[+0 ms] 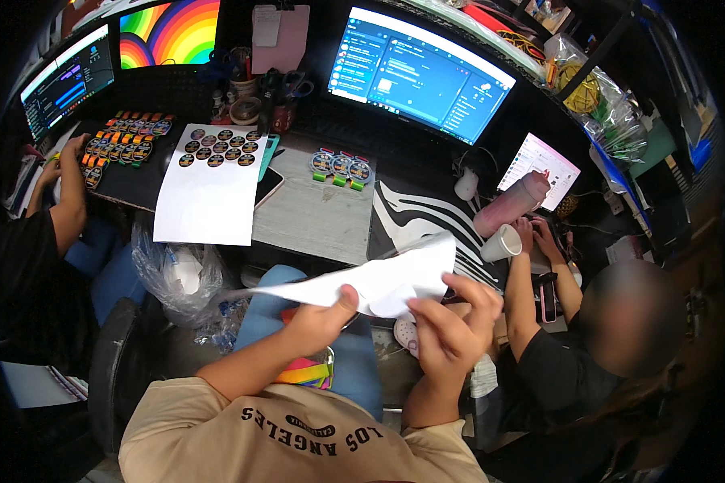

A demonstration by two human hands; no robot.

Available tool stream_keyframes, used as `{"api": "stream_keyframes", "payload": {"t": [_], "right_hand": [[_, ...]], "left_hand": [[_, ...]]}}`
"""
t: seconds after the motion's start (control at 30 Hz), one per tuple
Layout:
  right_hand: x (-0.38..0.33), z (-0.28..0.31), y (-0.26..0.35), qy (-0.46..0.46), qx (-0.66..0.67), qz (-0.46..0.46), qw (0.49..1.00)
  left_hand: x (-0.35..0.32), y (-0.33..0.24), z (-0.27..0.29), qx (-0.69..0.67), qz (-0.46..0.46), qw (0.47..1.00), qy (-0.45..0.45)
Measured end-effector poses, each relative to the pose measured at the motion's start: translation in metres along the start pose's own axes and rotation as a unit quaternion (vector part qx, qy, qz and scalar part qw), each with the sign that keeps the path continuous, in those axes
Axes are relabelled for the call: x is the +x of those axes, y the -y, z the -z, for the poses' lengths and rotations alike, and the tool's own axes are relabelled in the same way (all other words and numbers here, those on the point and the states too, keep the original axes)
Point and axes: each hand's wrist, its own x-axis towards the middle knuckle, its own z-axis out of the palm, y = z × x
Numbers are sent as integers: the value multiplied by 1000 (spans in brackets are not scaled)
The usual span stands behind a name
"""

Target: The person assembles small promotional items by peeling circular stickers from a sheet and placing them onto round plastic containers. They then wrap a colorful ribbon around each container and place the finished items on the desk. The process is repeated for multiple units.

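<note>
A curled white paper sheet is held up over my lap, its printed side, if any, turned away. My left hand grips its lower edge, thumb on top. At the sheet's right end my right hand has its fingertips closed on the paper, beside a small rounded white piece; whether that piece is loose or attached cannot be made out. Below my left hand, a rainbow-coloured ribbon lies on my lap, with a shiny rim next to it, partly hidden.
On the desk, a white sheet with round dark stickers lies left of several ribboned medals. More medals are near a person at left. Another person works at right by a pink bottle and white cup. Monitors line the back.
</note>
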Motion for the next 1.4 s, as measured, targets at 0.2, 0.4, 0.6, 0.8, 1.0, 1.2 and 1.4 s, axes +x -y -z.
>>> {"api": "stream_keyframes", "payload": {"t": [0.2,0.4,0.6,0.8,1.0,1.2,1.4], "right_hand": [[-31,39,-17,-206,187,-86,957],[-40,58,-33,-282,201,-66,936],[-48,58,-37,-271,162,-92,944],[-50,48,-43,-266,174,-114,941],[-60,18,-72,-248,152,-185,939],[-66,-87,-166,-266,475,-342,766],[-86,-124,-185,185,141,-235,944]], "left_hand": [[45,-30,1,83,51,994,43],[164,-75,-22,123,37,966,223],[183,-32,-7,-66,233,932,269],[183,75,10,-3,449,867,217],[185,79,12,84,428,867,243],[161,37,19,89,436,870,214],[100,3,65,-248,439,862,57]]}}
